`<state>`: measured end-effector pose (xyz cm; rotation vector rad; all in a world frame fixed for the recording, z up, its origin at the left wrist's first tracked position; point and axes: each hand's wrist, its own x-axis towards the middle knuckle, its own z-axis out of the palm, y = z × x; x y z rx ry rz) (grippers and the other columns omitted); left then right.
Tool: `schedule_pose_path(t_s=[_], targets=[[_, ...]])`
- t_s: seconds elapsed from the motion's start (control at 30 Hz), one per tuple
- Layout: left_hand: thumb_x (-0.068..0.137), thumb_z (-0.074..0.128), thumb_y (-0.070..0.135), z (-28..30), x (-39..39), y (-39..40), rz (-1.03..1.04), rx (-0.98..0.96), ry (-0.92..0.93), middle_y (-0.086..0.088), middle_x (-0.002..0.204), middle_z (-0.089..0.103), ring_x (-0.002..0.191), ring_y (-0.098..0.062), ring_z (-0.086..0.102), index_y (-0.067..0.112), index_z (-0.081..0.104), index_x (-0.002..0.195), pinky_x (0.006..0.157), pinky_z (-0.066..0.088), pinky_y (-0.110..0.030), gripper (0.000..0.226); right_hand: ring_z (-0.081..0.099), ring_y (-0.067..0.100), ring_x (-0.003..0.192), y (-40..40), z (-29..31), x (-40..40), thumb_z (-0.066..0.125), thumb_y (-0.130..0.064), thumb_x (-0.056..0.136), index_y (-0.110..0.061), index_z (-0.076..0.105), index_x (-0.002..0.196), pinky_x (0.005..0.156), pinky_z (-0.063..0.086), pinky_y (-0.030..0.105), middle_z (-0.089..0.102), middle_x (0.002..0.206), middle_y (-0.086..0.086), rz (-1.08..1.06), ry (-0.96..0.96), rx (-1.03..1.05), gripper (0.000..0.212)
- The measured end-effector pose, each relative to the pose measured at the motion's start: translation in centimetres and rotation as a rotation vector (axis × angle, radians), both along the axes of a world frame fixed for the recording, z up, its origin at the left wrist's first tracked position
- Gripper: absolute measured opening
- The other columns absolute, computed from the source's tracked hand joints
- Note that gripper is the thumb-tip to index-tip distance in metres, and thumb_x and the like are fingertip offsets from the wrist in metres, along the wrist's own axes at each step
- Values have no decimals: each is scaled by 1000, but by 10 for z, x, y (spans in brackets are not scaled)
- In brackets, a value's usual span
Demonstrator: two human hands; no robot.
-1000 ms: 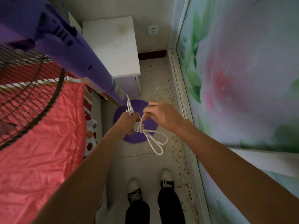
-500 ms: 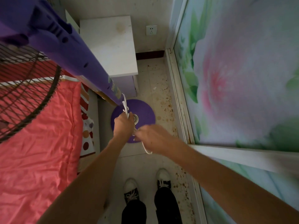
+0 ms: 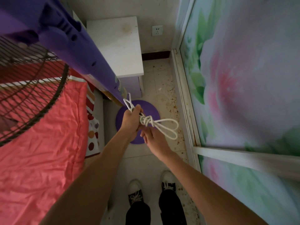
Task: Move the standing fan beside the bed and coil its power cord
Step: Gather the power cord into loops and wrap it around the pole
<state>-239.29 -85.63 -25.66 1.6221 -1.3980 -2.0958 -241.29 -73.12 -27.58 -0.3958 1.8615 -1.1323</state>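
Head view: looking down the fan (image 3: 78,51) pole to its round base (image 3: 152,109) on the floor, beside the bed (image 3: 40,135).
Left hand (image 3: 131,122): fist closed around the bundled cord (image 3: 146,121), just below the pole.
Cord: white, knotted at the fist, two loops hanging out to the right.
Right hand (image 3: 154,140): fingers loose, holding nothing, just under the knot.

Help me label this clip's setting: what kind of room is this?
Most likely a small bedroom: a bed with a pink sheet, a white bedside cabinet, and a floral-printed sliding door along a narrow tiled floor.
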Motion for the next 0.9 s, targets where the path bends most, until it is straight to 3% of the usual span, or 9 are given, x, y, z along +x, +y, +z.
schedule_pose_path(t_s=[0.07,0.17,0.33,0.43,0.53,0.63,0.7,0.77,0.9], targets=[[97,50,34,-6,-1,4,12,-242,-176,1,56,57,46,-12,54,16,61,73,40,44,-25,32,52,17,64,1,8,6,37,-25,105,-9,58,87,63,38,29,56,73,3,265,255,95,31],[100,45,35,-16,11,5,-151,-526,-322,3,62,56,50,-8,53,12,58,76,34,35,-10,35,59,21,74,15,17,2,43,-23,102,-7,60,100,65,38,29,63,86,9,640,584,180,23],[100,47,34,-17,21,-9,-417,-440,-407,-3,68,57,53,-12,54,6,61,85,42,38,-19,34,62,18,83,22,27,-43,64,-27,91,-21,72,95,77,42,35,63,90,-3,638,1022,127,11],[98,49,32,-11,21,-17,-368,-190,-278,-6,60,54,44,-14,48,8,60,77,40,38,-21,33,64,26,81,17,18,-64,66,-22,91,-16,77,93,83,49,42,70,87,7,334,535,-23,13],[99,48,34,-12,24,-15,-274,-132,-212,-1,56,53,44,-12,46,11,59,77,38,37,-20,34,69,27,88,8,3,-50,59,-20,96,-19,76,104,80,55,40,75,95,9,220,52,89,18],[98,50,37,-19,24,-8,-143,-164,-253,2,59,57,48,-11,52,13,63,83,39,41,-21,32,70,25,85,10,-4,-31,55,-20,98,-11,71,107,72,52,30,74,96,7,412,310,55,21],[97,51,37,-22,19,-3,-97,-201,-263,1,61,59,50,-12,55,14,63,81,40,44,-22,30,69,21,70,14,-3,-24,47,-45,99,-19,65,94,62,48,31,71,81,5,422,438,33,33],[96,52,36,-24,14,1,-60,-167,-210,1,60,59,49,-11,55,15,62,79,43,46,-23,29,64,14,52,14,2,-19,35,-78,87,-32,58,91,53,47,29,67,61,-1,249,243,54,52],[95,53,36,-25,14,4,-24,-51,-49,0,57,55,46,-12,51,15,59,76,44,41,-26,29,49,21,30,12,3,-21,44,-79,83,-21,64,81,36,41,24,56,43,7,134,-68,-6,61]])
